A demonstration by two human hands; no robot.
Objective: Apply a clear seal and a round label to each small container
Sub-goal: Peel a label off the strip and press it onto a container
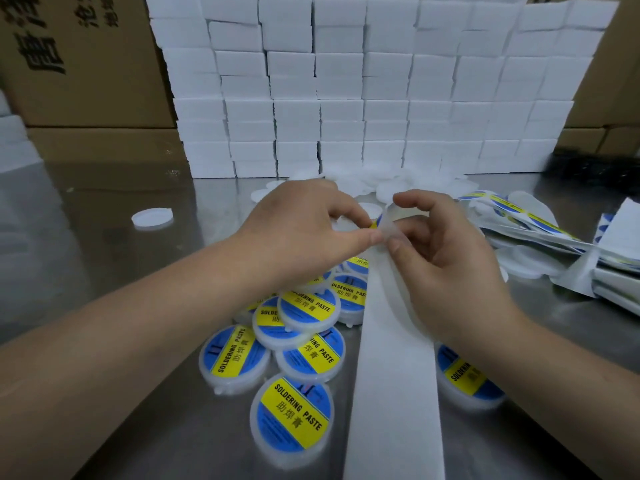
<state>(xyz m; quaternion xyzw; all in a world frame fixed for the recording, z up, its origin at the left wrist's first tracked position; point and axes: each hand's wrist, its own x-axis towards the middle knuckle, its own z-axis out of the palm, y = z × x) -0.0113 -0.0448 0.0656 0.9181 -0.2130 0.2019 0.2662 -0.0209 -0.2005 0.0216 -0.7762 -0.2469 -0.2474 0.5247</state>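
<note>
Along the far edge of the worktop stands a wall of stacked white rectangular boxes (pixel 346 98), with brown cardboard cartons (pixel 86 81) behind it at both far corners. The bare steel worktop (pixel 104 220) carries everything else. A long white paper backing strip (pixel 391 393) runs from the near edge up the middle to the hands.

Left of the strip lies a heap of small round white plastic containers with blue-and-yellow round labels (pixel 294 414), and one more peeks out at the strip's right side; these look finished. Plain white unlabelled containers (pixel 398 183) crowd the foot of the boxes, so a fair share appears left to do. Sheets of blue-and-yellow round labels (pixel 540 220) lie toward the right edge, and a lone white round lid (pixel 152 219) sits toward the left edge.

The left hand (pixel 304 230) curls over a labelled container in hand (pixel 373 224), of which only a yellow sliver shows. The right hand (pixel 446 251) pinches the clear seal (pixel 389 220), a translucent film curling off the strip's top end between thumb and forefinger. This piece seems labelled already, its seal about to go on.
</note>
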